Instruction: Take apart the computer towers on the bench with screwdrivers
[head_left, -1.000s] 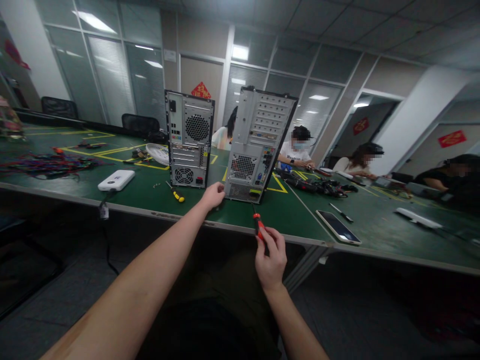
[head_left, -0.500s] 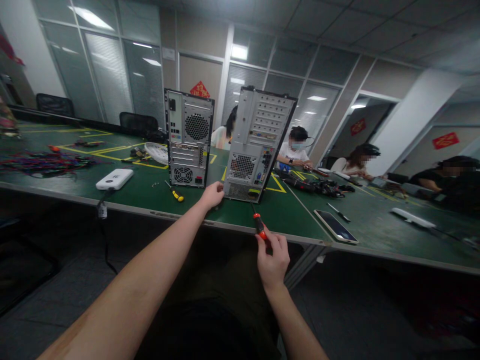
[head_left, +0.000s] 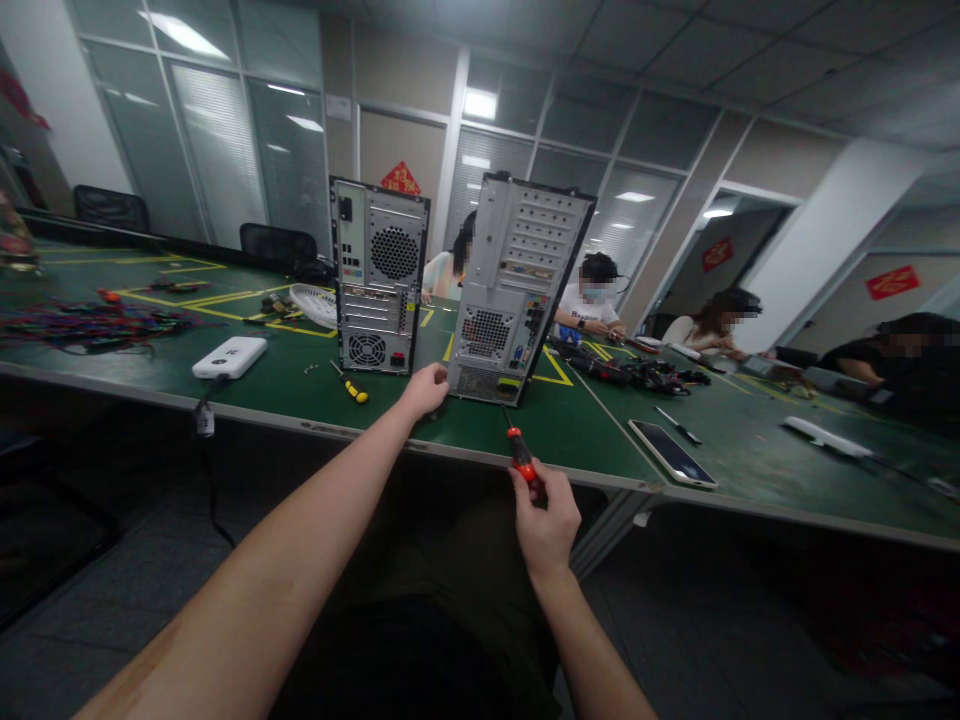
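Note:
My right hand (head_left: 549, 512) is closed round the end of a red-and-black screwdriver handle (head_left: 519, 452). The shaft points up and away, its tip by the bottom edge of a silver computer tower (head_left: 501, 290) that stands upright, back panel toward me. At that tower's lower left corner is my left hand (head_left: 426, 390), its fingers curled together; whatever they hold, if anything, is hidden. A second, narrower computer tower (head_left: 377, 312) stands to the left, also showing its back. In front of it lies a yellow-and-black screwdriver (head_left: 354, 388), with several tiny pieces (head_left: 311, 369) beside it.
On the green table (head_left: 300, 400) lie a white power bank (head_left: 230, 357) with a cable, tangled wires (head_left: 97, 325), a white basket (head_left: 313, 304), black cables (head_left: 652, 375), a phone (head_left: 673, 452) and a pen-like tool (head_left: 679, 426). Several people sit across the table and to the right.

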